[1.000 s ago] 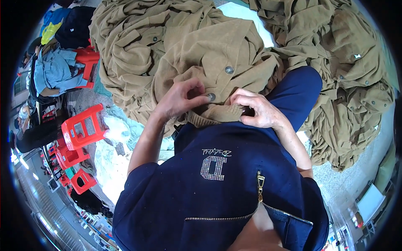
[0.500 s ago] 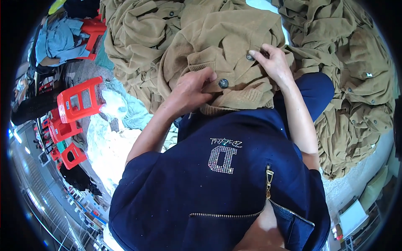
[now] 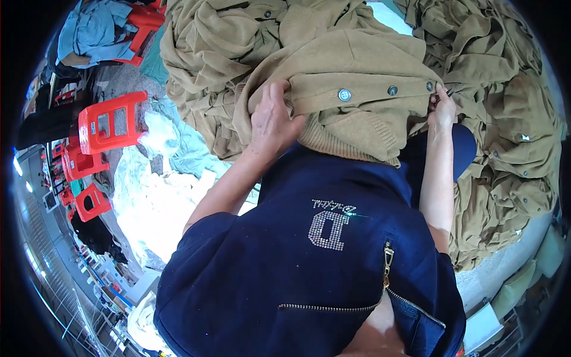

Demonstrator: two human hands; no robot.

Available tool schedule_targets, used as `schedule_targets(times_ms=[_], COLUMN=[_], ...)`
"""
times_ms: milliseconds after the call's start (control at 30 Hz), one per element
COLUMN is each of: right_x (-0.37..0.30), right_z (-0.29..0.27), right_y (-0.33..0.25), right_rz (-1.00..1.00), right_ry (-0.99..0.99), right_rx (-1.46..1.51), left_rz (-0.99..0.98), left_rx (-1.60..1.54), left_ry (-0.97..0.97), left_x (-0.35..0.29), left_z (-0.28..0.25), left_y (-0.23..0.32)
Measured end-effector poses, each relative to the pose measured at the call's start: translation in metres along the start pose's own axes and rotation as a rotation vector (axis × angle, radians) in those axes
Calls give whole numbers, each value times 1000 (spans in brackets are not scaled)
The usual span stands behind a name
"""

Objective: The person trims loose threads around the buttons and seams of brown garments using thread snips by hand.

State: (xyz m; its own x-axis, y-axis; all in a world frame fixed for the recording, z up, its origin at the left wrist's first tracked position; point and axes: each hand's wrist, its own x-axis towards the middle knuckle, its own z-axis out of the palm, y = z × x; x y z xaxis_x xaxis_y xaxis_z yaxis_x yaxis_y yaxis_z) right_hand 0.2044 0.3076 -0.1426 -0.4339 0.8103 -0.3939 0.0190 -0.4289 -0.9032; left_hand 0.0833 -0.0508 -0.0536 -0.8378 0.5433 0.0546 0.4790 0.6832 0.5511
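A tan knitted cardigan (image 3: 351, 59) lies across my lap, its button band stretched sideways between my hands. Dark round buttons run along the band, one of them (image 3: 344, 94) near the middle. My left hand (image 3: 273, 119) grips the band's left end, with fabric between thumb and fingers. At the other end, my right hand (image 3: 442, 110) pinches the band's edge beside the last visible button; some of its fingertips are hidden behind the cloth. A ribbed hem (image 3: 351, 140) hangs below the band against my dark blue clothing.
More tan cardigans are heaped beyond my lap (image 3: 202, 53) and on the right (image 3: 505, 131). Red plastic stools (image 3: 113, 122) stand at the left, the far one with blue garments (image 3: 95, 33) on it. Clear plastic and white cloth (image 3: 154, 208) lie at my left.
My right hand has moved right and pulled the button band out straight, showing several buttons in a row. My left hand has shifted slightly and now grips the band's left end.
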Motion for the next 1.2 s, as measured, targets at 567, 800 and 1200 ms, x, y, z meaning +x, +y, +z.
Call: schedule_targets(times_ms=[567,800,1200], right_x=[18,-94,-20], right_z=[-7,25,-38], right_y=[57,-38,-281], right_rz=[270,-4,-446], right_ry=[-162,-338,-178], right_rx=[97,-620,-710], left_rz=[226,17,-130], left_rx=[-301,-700,-916], left_ry=[272,-44,-96], left_x=[-23,-31,43], left_z=[-2,26,18], left_y=[6,-36,-43])
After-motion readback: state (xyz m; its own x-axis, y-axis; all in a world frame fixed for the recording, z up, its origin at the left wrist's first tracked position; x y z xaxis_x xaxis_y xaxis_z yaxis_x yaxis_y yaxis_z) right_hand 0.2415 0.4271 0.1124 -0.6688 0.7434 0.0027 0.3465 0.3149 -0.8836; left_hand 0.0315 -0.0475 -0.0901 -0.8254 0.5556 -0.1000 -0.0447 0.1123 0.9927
